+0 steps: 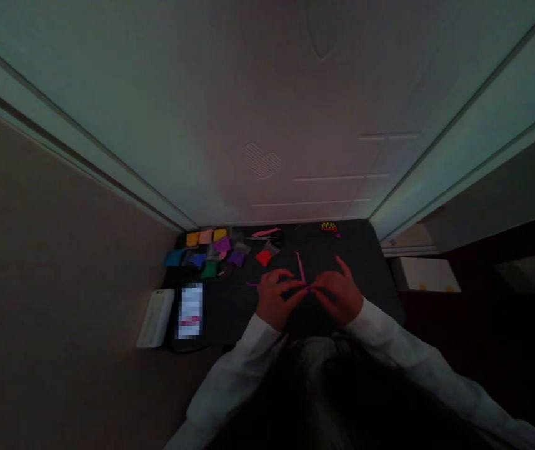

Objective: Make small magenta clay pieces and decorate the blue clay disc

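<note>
two bare hands, fingertips almost meeting: left hand [274, 301], thumb and forefinger pinching; right hand [342, 297], likewise pinching, one finger raised clear.
one purple strip [307, 287], thin, caught between both pinches, low over the dark table [230, 315]. handling, as judged: light, soft, readily bent or dented; best taken near its ends, with light fingertips.
one purple length [251, 285], emerging left of the left hand; whether joined to the strip, cannot tell.
one slim pink piece [300, 267], just beyond the fingertips.
one red packet [264, 257], farther off.
several coloured packets [222, 244], grouped at far left.
one red-and-yellow item [328, 227], at the far edge; too small to identify.
one lit screen [190, 311], near left, contents blurred.
</note>
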### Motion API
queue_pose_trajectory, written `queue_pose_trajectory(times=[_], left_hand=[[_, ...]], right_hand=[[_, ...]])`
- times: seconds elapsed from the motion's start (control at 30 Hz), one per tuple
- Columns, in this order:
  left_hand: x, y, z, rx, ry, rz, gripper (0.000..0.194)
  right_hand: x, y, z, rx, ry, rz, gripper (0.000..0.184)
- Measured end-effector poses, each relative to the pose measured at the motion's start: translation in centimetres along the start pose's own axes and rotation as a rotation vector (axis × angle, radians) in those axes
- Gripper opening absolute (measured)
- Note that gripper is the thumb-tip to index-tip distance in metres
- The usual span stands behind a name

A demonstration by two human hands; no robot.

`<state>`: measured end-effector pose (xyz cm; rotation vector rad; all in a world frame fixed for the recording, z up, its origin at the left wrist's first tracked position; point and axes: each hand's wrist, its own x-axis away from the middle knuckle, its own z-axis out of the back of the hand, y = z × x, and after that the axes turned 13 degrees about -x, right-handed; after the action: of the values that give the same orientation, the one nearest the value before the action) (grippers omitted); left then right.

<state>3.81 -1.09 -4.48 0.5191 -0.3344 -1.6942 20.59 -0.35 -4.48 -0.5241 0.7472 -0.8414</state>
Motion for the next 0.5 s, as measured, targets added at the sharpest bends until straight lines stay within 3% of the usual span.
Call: queue_pose_trajectory(times=[0.5], left_hand=[[0.18, 0.83, 0.0, 0.076, 0.005, 0.031, 0.014]], right_hand=[[0.13, -0.2, -0.17, 0.002, 0.008, -0.013, 0.013]])
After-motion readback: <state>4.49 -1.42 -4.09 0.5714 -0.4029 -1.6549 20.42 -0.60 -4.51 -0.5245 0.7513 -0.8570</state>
